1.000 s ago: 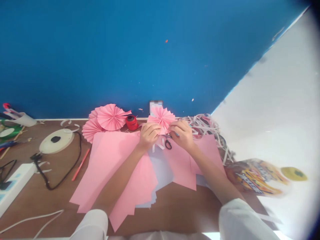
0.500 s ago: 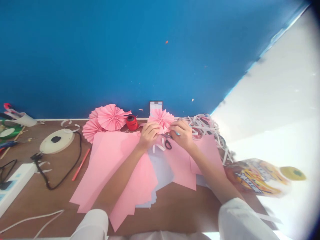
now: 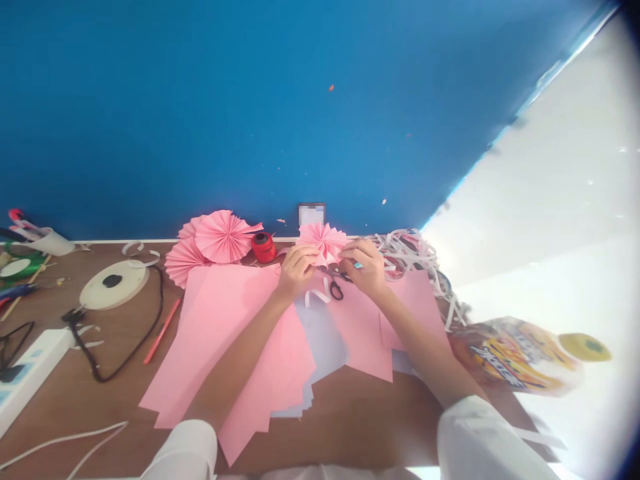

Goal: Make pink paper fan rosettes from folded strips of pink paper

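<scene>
A pleated pink paper fan [image 3: 323,241] is held up over the table, its folds spread from a gathered centre. My left hand [image 3: 299,270] pinches its lower left edge between thumb and fingers. At the lower right edge, my right hand [image 3: 366,265] grips it with bent fingers. Just below lie black-handled scissors [image 3: 337,289], partly hidden by my hands, and a curled white paper strip [image 3: 319,293]. Pink paper sheets [image 3: 235,320] spread beneath my forearms, with pale blue-grey sheets [image 3: 323,337] under them.
Finished-looking pink paper rosettes [image 3: 225,237] lean by the blue wall near a red spool [image 3: 263,247]. Shredded white strips [image 3: 407,250] heap at right, with a snack bag [image 3: 520,353] nearer. A red pen [image 3: 163,331], black cable [image 3: 117,373] and power strip [image 3: 33,377] lie left.
The fan's upper edge has dipped slightly and its folds have shifted a little. Both hands keep their hold in nearly the same place.
</scene>
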